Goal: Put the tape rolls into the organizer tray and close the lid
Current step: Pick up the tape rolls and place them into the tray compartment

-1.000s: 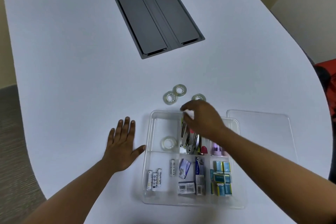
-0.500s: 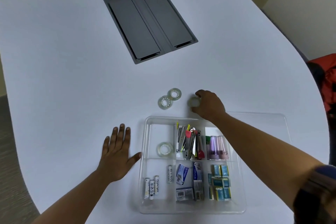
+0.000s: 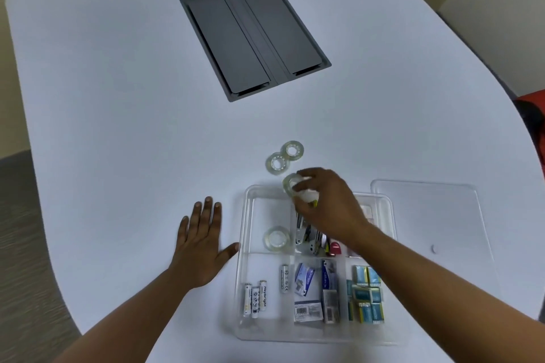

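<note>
A clear organizer tray (image 3: pixel 242 247) sits on the white table near me. One clear tape roll (image 3: pixel 276 239) lies in its far left compartment. My right hand (image 3: pixel 327 203) holds another tape roll (image 3: pixel 290 183) above the tray's far edge. Two more tape rolls (image 3: pixel 277 163) (image 3: pixel 292 150) lie on the table just beyond the tray. My left hand (image 3: pixel 200 242) rests flat on the table, fingers spread, thumb touching the tray's left side. The clear lid (image 3: pixel 427 215) lies flat to the right of the tray.
The tray's other compartments hold batteries (image 3: pixel 255 298), staplers (image 3: pixel 309 237), small boxes (image 3: pixel 327 289) and blue staple packs (image 3: pixel 365 293). A grey cable hatch (image 3: pixel 253 35) is set into the table farther away. The table edge curves along the right.
My right hand gripped the tape roll that lay beyond the tray, lifted it and brought it back over the tray's far edge. My left hand stayed put.
</note>
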The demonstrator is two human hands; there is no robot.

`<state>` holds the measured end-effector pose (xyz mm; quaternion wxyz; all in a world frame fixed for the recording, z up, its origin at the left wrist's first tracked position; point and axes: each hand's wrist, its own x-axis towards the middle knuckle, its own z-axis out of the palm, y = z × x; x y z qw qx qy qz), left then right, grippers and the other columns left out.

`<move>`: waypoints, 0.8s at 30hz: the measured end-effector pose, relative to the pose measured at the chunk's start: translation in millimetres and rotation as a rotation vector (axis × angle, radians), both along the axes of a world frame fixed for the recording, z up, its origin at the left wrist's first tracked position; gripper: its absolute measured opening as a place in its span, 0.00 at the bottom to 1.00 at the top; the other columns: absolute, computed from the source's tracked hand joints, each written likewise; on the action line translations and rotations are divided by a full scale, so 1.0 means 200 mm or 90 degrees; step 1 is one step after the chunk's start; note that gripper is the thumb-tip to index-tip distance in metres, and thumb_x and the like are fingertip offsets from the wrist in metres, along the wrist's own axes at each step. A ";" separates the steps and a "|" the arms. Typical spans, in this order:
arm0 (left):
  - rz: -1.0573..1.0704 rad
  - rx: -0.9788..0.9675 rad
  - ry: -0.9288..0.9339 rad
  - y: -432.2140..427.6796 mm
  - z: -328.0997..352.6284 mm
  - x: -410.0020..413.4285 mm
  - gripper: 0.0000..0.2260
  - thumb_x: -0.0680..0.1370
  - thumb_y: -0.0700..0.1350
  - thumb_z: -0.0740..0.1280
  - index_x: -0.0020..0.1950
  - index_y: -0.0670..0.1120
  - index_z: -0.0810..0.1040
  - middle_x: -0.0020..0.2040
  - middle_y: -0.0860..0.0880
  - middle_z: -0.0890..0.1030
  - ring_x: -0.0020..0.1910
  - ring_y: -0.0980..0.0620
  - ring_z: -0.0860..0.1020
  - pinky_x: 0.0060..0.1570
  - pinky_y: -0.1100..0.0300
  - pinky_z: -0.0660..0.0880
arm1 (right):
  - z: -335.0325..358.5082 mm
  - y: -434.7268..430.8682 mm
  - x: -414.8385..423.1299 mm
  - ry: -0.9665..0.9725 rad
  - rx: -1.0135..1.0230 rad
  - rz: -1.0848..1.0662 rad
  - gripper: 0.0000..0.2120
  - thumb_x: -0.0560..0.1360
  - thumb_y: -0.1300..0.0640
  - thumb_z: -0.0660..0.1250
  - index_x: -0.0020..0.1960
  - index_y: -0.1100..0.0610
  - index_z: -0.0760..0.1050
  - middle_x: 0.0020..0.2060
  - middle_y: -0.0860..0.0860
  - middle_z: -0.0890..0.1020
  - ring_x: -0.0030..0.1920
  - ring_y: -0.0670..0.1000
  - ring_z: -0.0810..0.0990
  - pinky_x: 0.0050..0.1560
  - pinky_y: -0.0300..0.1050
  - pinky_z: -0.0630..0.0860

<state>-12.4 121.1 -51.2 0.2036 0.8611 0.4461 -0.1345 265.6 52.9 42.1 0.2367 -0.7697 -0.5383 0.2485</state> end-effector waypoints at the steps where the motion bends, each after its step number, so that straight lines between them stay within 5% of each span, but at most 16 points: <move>1: 0.000 0.003 0.001 0.00 -0.01 0.00 0.46 0.66 0.75 0.30 0.76 0.47 0.34 0.77 0.48 0.34 0.76 0.48 0.33 0.74 0.47 0.39 | -0.01 -0.03 -0.05 0.005 -0.027 0.030 0.11 0.68 0.50 0.73 0.50 0.51 0.83 0.58 0.46 0.79 0.57 0.48 0.75 0.54 0.44 0.74; 15: -0.005 0.011 0.000 0.00 -0.03 -0.01 0.44 0.68 0.74 0.31 0.75 0.49 0.32 0.77 0.48 0.32 0.75 0.49 0.31 0.74 0.47 0.37 | -0.08 -0.07 -0.36 -0.162 -0.150 0.223 0.16 0.73 0.48 0.63 0.54 0.56 0.81 0.59 0.50 0.76 0.57 0.53 0.72 0.56 0.49 0.72; 20: 0.003 0.010 -0.016 0.00 -0.03 -0.01 0.44 0.68 0.75 0.33 0.76 0.48 0.34 0.77 0.48 0.34 0.76 0.49 0.33 0.75 0.46 0.39 | -0.07 -0.08 -0.37 -0.121 -0.159 0.255 0.22 0.74 0.43 0.63 0.64 0.51 0.76 0.61 0.49 0.77 0.60 0.53 0.73 0.59 0.51 0.72; 24: -0.001 0.021 -0.010 0.00 -0.04 -0.02 0.43 0.69 0.75 0.34 0.77 0.49 0.35 0.78 0.49 0.34 0.76 0.49 0.33 0.75 0.46 0.40 | -0.05 -0.09 -0.31 -0.028 -0.084 0.180 0.17 0.74 0.46 0.66 0.60 0.51 0.77 0.57 0.47 0.81 0.57 0.51 0.76 0.58 0.48 0.73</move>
